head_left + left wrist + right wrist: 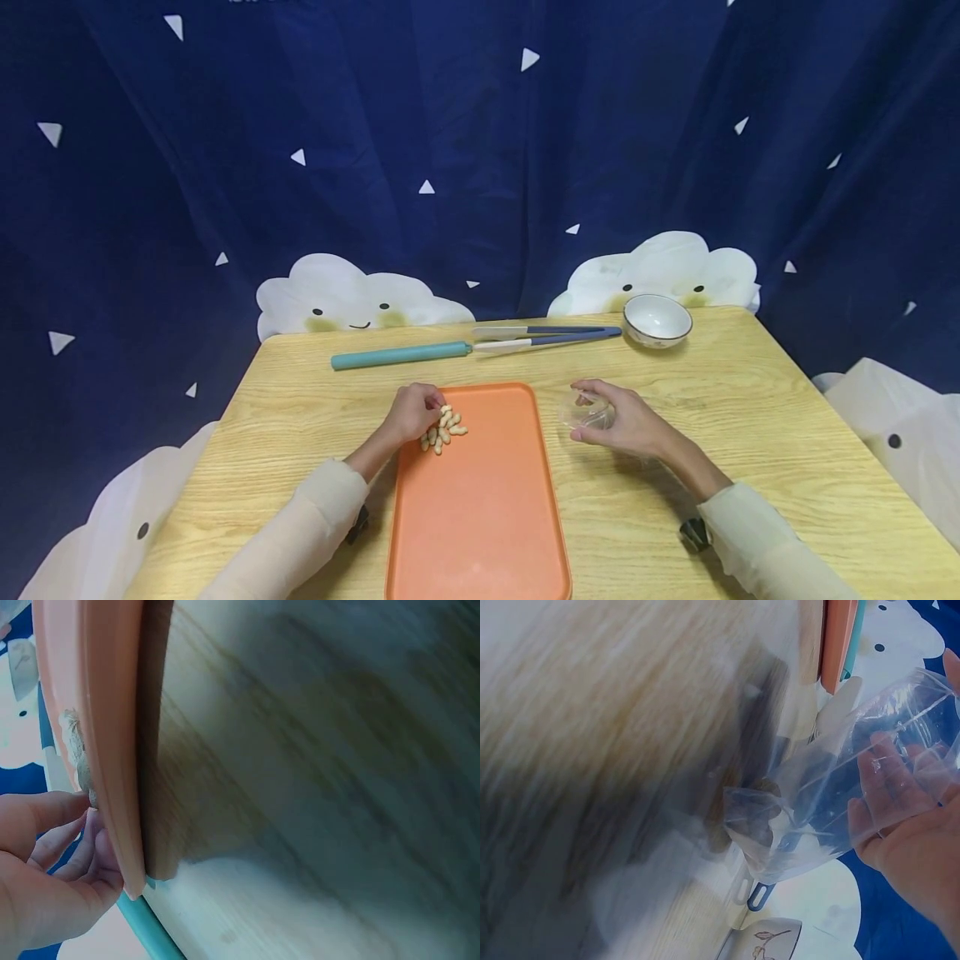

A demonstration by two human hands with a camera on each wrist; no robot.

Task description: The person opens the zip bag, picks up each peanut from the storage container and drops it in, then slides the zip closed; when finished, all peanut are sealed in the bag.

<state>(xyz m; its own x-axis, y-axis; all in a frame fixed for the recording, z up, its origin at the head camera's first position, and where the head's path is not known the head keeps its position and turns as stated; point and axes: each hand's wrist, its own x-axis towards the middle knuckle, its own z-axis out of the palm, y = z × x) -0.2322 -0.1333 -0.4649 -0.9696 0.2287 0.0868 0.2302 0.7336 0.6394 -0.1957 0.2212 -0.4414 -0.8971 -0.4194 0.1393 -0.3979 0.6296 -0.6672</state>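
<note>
Clear and evenly bright from the head, dim and soft at the wrists.
Faint shadows lie on the table point(750, 400) beneath the sleeves point(765, 533); both wrist views look bluish, wood grain blurred, with glare streaking the clear bag point(900, 712).

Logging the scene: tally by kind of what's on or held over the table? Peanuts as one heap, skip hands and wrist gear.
Orange tray: 1
Peanut heap: 1 (overlapping, no piece count)
Clear plastic bag: 1
Teal rod: 1
Pair of tongs: 1
Bowl: 1
Total: 6
</note>
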